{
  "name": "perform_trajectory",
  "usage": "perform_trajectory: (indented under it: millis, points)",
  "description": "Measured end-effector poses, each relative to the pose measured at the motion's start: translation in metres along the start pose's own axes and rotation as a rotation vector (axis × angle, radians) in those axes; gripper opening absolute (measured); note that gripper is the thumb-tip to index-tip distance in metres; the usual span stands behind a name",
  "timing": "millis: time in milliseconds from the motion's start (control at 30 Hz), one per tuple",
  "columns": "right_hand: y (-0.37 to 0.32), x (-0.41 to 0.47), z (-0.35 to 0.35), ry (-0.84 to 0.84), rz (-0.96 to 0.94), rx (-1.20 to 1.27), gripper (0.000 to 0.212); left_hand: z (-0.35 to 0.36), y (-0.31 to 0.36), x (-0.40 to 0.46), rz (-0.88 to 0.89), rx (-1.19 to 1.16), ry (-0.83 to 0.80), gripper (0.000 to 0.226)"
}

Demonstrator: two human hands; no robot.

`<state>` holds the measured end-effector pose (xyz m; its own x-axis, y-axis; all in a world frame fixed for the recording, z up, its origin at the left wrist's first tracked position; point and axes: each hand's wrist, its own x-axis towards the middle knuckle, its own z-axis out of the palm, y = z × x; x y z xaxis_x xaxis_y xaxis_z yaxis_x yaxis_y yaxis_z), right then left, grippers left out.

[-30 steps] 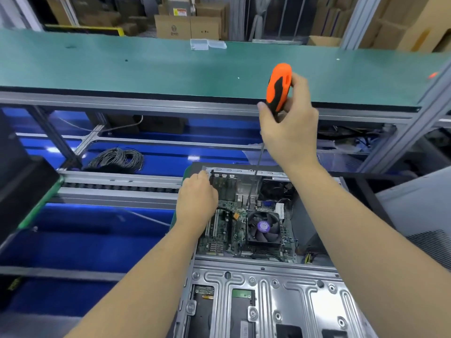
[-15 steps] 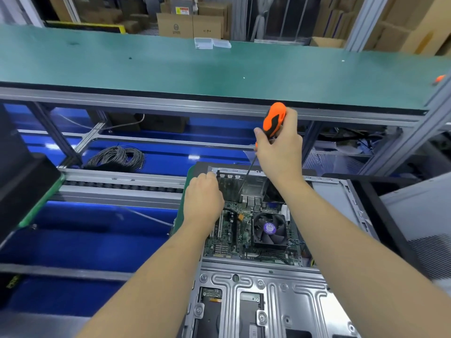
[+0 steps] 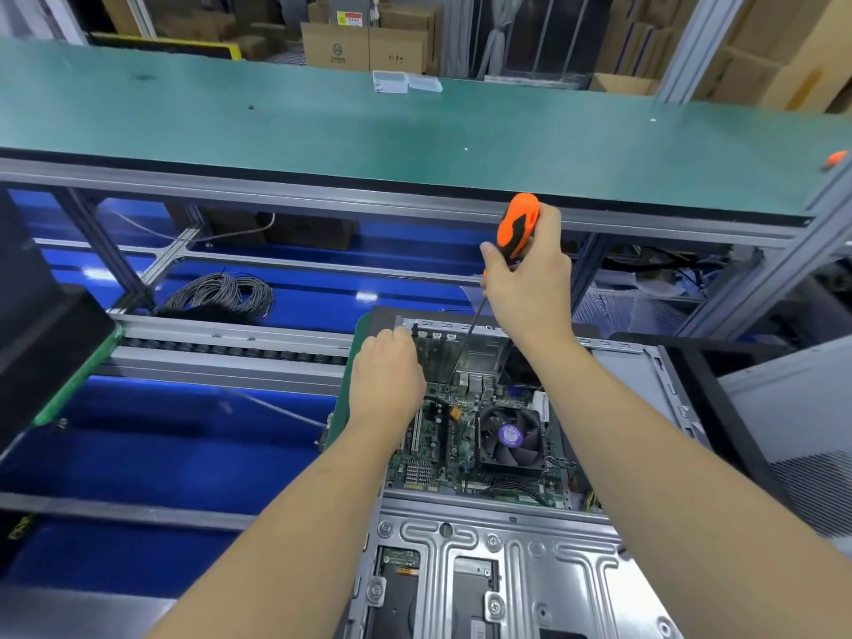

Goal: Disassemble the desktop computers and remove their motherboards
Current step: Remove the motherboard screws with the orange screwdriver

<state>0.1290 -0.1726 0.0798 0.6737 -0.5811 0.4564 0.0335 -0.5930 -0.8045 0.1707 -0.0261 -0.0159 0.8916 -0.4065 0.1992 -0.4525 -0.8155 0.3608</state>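
Open desktop computer case (image 3: 507, 569) laid flat at 6 o'clock of view, motherboard (image 3: 442, 454) exposed in its far half, at centre. CPU fan (image 3: 509, 438) seated on board, toward 3 o'clock side. Screwdriver (image 3: 516, 232) with orange-black handle gripped by right hand (image 3: 530, 288) at 12 o'clock of board; shaft slanted down, tip at board's far edge. Left hand (image 3: 387, 375) curled at case's 10 o'clock corner; whether anything is held cannot be told. Cable coil (image 3: 221, 292) lying at 9 o'clock, well apart.

Long green-topped workbench (image 3: 276, 131) on grey aluminium framing (image 3: 322, 196) spans the far side. Brown cardboard boxes (image 3: 364, 48) stacked beyond it. Glossy blue floor (image 3: 152, 458) below, reflecting lights. Coiled grey cable (image 3: 221, 295) left, beside a grey roller rail (image 3: 221, 350).
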Motion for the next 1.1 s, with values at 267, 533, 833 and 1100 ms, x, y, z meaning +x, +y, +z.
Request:
perform_trajectory:
  millis: [267,533,833,1100]
  points:
    - [0.0,0.002,-0.001,-0.02,0.001,-0.002,0.04,0.001,0.0,0.001,0.005,0.025,-0.001,0.009]
    - [-0.011,0.015,-0.006,-0.162,-0.179,-0.261,0.068,-0.001,0.001,0.001,-0.009,-0.005,-0.009,0.008]
    - [-0.044,0.029,-0.019,-0.271,-0.277,-0.571,0.04,-0.004,-0.003,-0.002,-0.127,-0.106,-0.013,0.016]
    - [-0.05,0.025,-0.019,-0.425,-0.155,-0.437,0.035,-0.003,-0.005,-0.003,-0.131,-0.148,-0.008,0.018]
